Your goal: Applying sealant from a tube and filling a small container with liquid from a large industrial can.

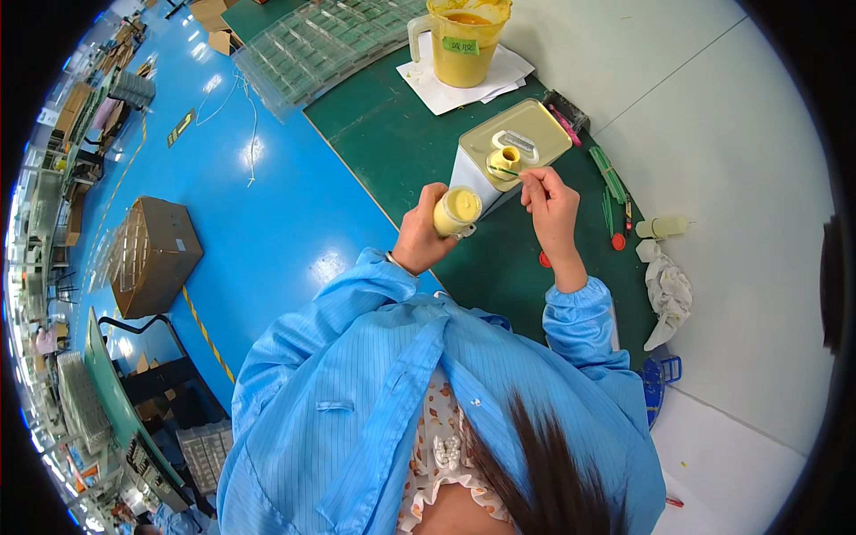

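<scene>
Left hand (417, 239) clasped around a yellow bottle (456, 210), right hand (551, 203) pinching a thin stick (506, 169) over a metal can (508, 147)

Yellow measuring jug (465, 40) on white paper (446, 89), crumpled rag (667, 294), cardboard box (156, 254).

The small yellow bottle (456, 210) looks like smooth plastic. The square can (513, 147) is glossy metal; the counter (401, 143) wears matt green mat, with a crumpled cloth rag (669, 299) and white paper sheets (446, 89).
</scene>
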`<state>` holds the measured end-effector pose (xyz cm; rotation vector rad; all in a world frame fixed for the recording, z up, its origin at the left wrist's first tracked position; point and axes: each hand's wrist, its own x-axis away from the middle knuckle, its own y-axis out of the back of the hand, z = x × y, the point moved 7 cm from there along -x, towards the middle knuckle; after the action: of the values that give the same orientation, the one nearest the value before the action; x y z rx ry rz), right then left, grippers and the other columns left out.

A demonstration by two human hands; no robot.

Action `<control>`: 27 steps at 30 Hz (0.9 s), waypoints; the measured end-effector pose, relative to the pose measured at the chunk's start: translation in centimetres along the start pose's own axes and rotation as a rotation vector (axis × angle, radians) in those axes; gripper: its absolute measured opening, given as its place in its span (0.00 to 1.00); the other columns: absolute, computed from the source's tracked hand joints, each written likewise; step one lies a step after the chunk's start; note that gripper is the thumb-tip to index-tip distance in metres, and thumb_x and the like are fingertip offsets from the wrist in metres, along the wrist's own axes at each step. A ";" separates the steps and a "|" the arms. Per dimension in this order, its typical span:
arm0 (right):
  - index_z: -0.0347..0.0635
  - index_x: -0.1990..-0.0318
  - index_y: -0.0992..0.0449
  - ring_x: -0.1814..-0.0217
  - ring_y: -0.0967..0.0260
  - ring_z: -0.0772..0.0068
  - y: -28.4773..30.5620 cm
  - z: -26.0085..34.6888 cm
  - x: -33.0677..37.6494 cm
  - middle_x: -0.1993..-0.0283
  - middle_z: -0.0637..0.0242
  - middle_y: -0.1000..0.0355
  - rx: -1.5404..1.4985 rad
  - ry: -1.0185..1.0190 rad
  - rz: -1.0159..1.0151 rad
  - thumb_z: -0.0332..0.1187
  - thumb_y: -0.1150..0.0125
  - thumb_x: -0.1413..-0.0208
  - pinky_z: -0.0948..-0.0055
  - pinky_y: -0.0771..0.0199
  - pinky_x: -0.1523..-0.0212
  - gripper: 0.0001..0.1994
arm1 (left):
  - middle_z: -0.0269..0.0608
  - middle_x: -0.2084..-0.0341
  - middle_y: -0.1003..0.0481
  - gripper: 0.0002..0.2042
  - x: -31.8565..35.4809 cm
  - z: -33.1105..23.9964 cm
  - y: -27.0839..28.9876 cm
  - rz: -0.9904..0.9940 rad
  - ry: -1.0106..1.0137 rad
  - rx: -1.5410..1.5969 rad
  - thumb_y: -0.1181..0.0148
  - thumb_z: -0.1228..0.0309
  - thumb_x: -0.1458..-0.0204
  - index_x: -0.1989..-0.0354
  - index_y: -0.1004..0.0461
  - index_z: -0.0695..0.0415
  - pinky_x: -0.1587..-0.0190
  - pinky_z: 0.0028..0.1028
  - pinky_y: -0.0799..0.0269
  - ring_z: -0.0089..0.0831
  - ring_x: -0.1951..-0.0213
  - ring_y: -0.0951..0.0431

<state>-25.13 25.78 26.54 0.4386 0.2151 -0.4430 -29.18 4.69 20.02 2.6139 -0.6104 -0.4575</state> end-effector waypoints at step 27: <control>0.38 0.64 0.25 0.82 0.44 0.81 1.3 0.1 -1.5 0.81 0.72 0.34 -0.266 -0.061 -0.086 0.34 0.44 0.34 0.82 0.44 0.79 0.09 | 0.46 0.56 0.26 0.34 2.0 0.1 1.5 -0.148 0.013 0.042 0.32 0.82 0.70 0.46 0.34 0.59 0.57 0.33 0.25 0.44 0.62 0.21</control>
<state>-25.87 27.30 27.57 0.1551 0.2308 -0.5041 -28.05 2.47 20.25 2.7109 -0.4287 -0.4774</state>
